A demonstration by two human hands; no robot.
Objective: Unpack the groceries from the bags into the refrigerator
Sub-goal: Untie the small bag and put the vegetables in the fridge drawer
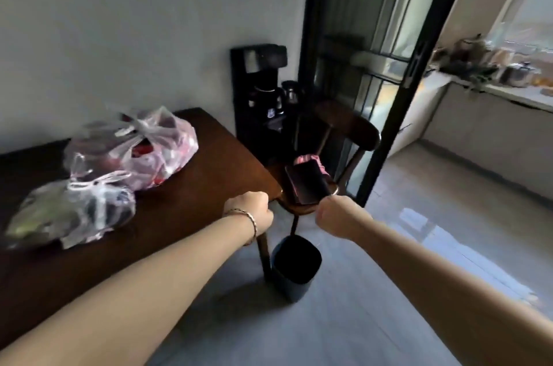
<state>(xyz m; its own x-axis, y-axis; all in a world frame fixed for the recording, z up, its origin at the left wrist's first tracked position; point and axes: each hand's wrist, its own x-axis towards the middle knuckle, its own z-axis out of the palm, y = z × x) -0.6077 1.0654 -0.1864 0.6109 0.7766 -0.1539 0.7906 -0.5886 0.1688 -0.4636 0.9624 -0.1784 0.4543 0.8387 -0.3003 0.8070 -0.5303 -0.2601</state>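
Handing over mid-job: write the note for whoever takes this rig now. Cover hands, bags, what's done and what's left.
Left hand: fingers curled, nothing seen in it, at the table corner.
Right hand: fingers curled, nothing seen in it, near the chair.
Bags: the far bag with red contents and the near bag with green contents lie side by side on the table, both knotted.
Done: nothing visibly unpacked.
Left: open both bags and move the groceries to the refrigerator, which is not in view.
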